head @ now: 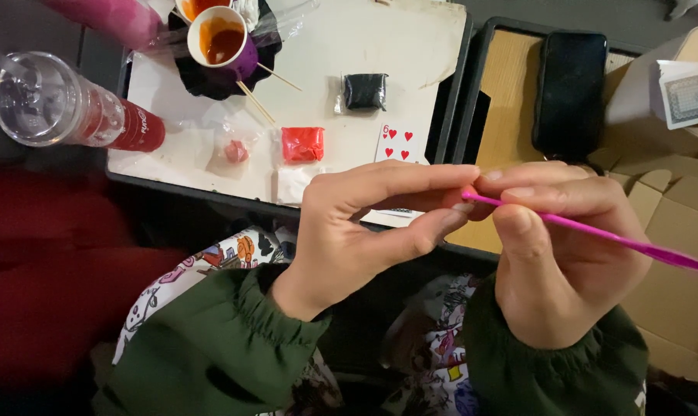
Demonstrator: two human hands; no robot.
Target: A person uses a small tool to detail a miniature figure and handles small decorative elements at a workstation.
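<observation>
My right hand (565, 246) grips a thin magenta stick (634, 245) that runs off to the right edge. My left hand (364, 223) pinches a small reddish lump (469, 192) at the stick's tip between thumb and forefinger. Both hands meet above the near edge of a white tray (349, 62). On the tray lie a red clay block in a bag (302, 144), a black clay block in a bag (365, 91), a small pink lump in plastic (236, 151) and a red playing card (397, 144).
A paper cup with orange-brown liquid (219, 38) and wooden sticks (255, 102) sit at the tray's far left. A clear bottle with a red label (71, 112) lies to the left. A black phone (571, 92) rests on a wooden tray (503, 85); cardboard boxes (672, 231) stand at right.
</observation>
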